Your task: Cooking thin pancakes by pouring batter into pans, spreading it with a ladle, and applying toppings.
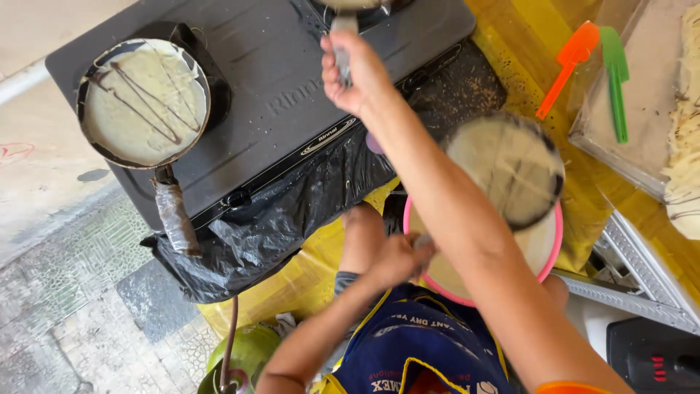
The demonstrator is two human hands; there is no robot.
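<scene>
A round pan [510,171] is being held by the left hand [397,257] just above a pink basin [557,244] of pale batter, near the middle right of the scene. The fingers are being kept curled together around what appears to be the pan's handle, though the grip itself is partly hidden by the right forearm crossing over it. The pan is probably being held directly over the basin so that any loose batter is caught there rather than on the yellow cloth [510,44]. Its face is being shown coated in cream-coloured batter with a dark rim, and it is blurred, so finer detail cannot be told.

The right hand [357,73] is being stretched to the far side, where the fingers are being clamped on the grey handle [343,29] of a second pan [354,4] at the far edge of the dark gas stove [277,73]. Most of that pan is being cut off by the frame.

On the left burner a third pan [142,102] is being left unattended; its pale layer is crossed by thin brown streaks. A black plastic sheet [277,211] is being used under the stove's near edge, seemingly as a guard against spills. An orange spatula [569,62] and a green spatula [616,80] are being kept at the far right, beside a tray [642,124].
</scene>
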